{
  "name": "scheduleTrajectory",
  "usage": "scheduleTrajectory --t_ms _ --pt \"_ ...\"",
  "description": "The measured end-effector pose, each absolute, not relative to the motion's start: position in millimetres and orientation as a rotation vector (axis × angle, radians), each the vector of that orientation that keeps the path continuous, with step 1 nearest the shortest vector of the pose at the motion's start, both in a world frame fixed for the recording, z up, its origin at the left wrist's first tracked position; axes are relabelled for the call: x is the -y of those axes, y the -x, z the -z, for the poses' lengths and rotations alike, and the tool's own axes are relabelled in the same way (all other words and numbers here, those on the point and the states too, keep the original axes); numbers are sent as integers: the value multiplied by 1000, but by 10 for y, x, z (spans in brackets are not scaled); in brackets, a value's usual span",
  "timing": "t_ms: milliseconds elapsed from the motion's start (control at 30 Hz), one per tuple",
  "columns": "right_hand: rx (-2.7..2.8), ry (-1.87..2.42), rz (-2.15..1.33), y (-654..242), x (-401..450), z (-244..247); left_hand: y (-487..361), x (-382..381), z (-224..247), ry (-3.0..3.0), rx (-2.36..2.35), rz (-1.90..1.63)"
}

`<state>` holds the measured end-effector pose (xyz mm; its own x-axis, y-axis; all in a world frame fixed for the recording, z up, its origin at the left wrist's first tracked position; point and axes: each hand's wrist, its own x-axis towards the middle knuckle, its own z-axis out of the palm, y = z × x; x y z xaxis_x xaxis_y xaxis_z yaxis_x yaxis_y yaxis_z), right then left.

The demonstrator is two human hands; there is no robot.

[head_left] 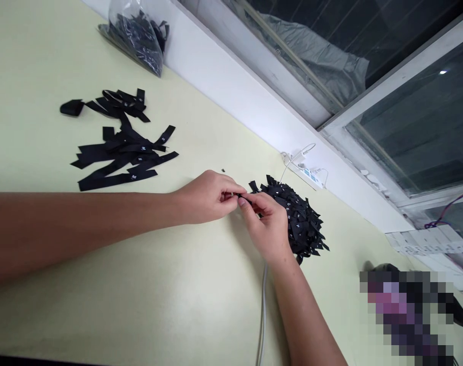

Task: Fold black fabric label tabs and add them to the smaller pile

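Observation:
My left hand [210, 197] and my right hand [269, 223] meet above the table, fingertips touching. Between their pinched fingers is a small black strip of ribbon [239, 194], mostly hidden by the fingers. Just beyond my right hand lies a big heap of short black ribbon strips [303, 218], several with small white marks; the hand covers part of it. To the left, past my left forearm, a looser spread of black ribbon strips [128, 152] lies on the table. A smaller cluster of strips [124, 104] is behind that spread.
A clear plastic bag [140, 38] with black pieces stands at the back left against the white ledge [231, 81]. A power strip [305, 173] with plugs sits by the ledge. A pale cable [262, 315] runs along the table [185, 295]. At the right, a blurred-out area [406, 310] hides something.

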<state>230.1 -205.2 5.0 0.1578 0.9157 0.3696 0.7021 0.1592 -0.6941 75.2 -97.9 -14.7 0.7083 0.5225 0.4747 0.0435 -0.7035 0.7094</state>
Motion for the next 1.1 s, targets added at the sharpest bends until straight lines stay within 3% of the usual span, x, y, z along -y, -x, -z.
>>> scheduleTrajectory --t_ms 667,933,1100 --pt "1492 1575 -271 -2154 2042 23 -771 1021 46 -1991 -608 -843" --pt "1238 1590 -609 -2274 1978 71 -784 1010 108 -2009 -653 -809" --pt "1171 1589 -648 -2278 1969 64 -788 1006 110 -1983 -651 -809"
